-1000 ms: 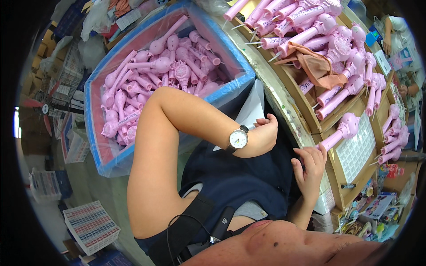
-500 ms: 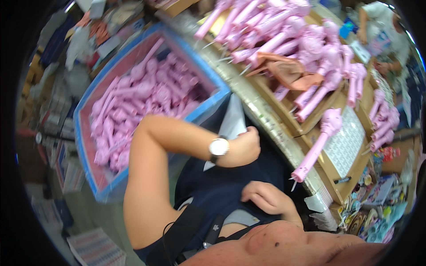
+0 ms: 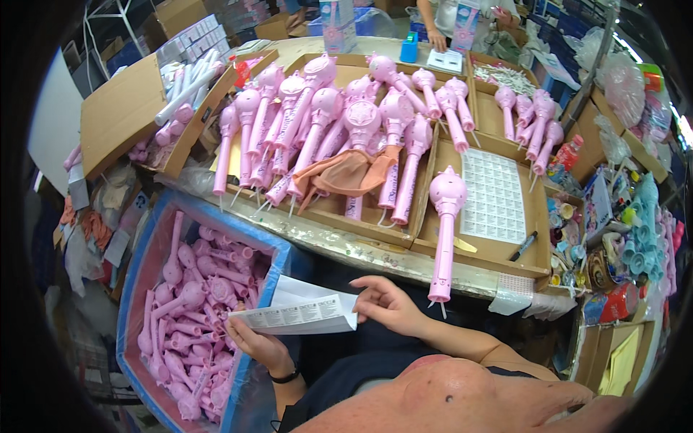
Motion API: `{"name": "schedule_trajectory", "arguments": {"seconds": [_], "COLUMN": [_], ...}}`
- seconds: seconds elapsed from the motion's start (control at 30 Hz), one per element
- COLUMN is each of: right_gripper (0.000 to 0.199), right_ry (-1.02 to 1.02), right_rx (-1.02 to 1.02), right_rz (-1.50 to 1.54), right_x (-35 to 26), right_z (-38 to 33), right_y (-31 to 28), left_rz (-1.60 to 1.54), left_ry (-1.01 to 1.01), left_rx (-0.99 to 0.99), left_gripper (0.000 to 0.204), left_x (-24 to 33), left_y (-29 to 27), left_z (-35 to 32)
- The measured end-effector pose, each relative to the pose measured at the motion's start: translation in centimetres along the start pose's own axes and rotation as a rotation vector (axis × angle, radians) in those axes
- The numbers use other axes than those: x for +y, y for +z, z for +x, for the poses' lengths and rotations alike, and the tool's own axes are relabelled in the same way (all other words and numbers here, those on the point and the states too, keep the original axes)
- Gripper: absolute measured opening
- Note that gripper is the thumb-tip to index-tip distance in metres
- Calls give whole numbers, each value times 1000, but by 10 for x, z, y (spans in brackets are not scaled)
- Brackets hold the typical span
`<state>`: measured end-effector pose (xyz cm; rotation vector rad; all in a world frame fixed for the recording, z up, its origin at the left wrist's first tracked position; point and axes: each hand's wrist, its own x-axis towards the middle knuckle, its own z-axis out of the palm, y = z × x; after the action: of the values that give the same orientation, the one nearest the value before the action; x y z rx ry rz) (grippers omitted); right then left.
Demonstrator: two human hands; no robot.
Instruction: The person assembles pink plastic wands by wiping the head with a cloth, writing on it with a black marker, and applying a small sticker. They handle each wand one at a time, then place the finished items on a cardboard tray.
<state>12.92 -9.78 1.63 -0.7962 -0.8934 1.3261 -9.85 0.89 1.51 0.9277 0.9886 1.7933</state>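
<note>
My left hand (image 3: 258, 346) pinches the left end of a white sheet of printed labels (image 3: 299, 315), held over the gap between tub and bench. The sheet is folded or doubled, with a blank white part rising behind its printed strip. At its right end my right hand (image 3: 390, 307) has its fingers closed on the edge, the index finger held higher and bent. Beyond my right hand, a pink toy wand (image 3: 446, 231) with a round animal-like head lies with its handle over the bench's front edge. Two thin white wires hang from its lower end.
A blue-edged tub (image 3: 278, 263) full of pink wand parts stands at left. Several pink wands (image 3: 317, 123) and an orange cloth (image 3: 350, 173) fill a cardboard tray. To the right are a label sheet (image 3: 494, 198) and black marker (image 3: 523, 247). Across the bench is another person's hand (image 3: 437, 40).
My view has swung up toward the bench. The white sheet has come up from my lap, its printed side now showing. My right hand has moved from near my body to the sheet's right end.
</note>
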Motion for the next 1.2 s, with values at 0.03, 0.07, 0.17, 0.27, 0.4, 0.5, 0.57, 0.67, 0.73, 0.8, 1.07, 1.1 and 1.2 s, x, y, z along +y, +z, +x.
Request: {"name": "schedule_trajectory", "arguments": {"seconds": [0.03,0.07,0.17,0.27,0.4,0.5,0.57,0.67,0.73,0.8,1.07,1.1,1.2], "right_gripper": [36,33,49,61,49,44,40,33,30,29,27,27,26], "right_ry": [-45,-78,-304,-208,-174,-235,-139,-209,-234,51,21,37,53], "right_rx": [68,117,189,118,258,269,178,205,244,304,348,357,372], "right_rz": [-41,-83,-640,-585,-262,-362,-616,-707,-675,-169,-311,-312,-404], "right_x": [-11,-20,-36,-36,-36,-40,-44,-39,-35,-33,-45,-46,-48], "right_z": [-5,-11,-16,-14,-9,-6,-4,2,6,3,-8,-8,-6], "right_y": [-1,-1,3,14,17,11,6,4,2,-1,-10,-9,-6], "left_rz": [-65,-33,-45,-154,-169,37,-25,-61,-58,88,256,193,58], "left_ry": [-15,-36,-35,1,111,44,67,-220,-203,-73,-44,-136,-395], "left_rx": [-19,-22,-41,-36,-126,-301,-486,-494,-545,-629,-887,-827,-727], "left_gripper": [25,25,26,26,25,20,16,21,32,29,14,13,23], "left_x": [-3,-5,-4,-3,-12,-16,-18,-17,-11,-2,14,13,11], "left_y": [1,3,17,35,43,26,13,2,1,3,15,15,15], "left_z": [-7,-12,-13,-1,2,-7,-11,-16,-15,-10,14,12,7]}}
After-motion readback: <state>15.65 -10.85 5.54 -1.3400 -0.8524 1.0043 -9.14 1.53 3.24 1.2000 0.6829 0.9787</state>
